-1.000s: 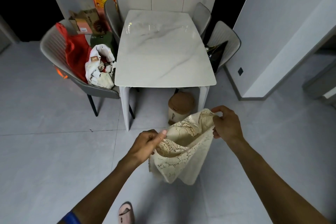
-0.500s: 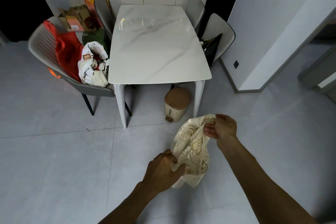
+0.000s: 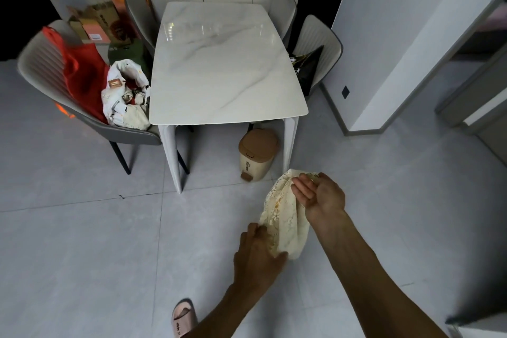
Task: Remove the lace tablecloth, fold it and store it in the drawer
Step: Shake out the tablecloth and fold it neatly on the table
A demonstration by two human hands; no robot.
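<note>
Near the bare white marble worktop [image 3: 227, 68], right hand [image 3: 319, 195] pinches the cream lace tablecloth's [image 3: 285, 217] top while left hand [image 3: 259, 252] grips its bottom, seemingly to fold.

Both forearms are bare, no sleeves showing. The left hand [image 3: 258, 258] and right hand [image 3: 319, 195] wear nothing. One foot wears a pink slipper [image 3: 183, 317].

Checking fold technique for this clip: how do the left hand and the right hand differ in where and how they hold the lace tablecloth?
The right hand pinches the top of the lace tablecloth, raised; the left hand grips its lower end, nearer the camera. The right hand shows its palm side and fingers; the left hand shows its back. Both are closed on the cloth, which hangs bunched between them above the floor.
</note>
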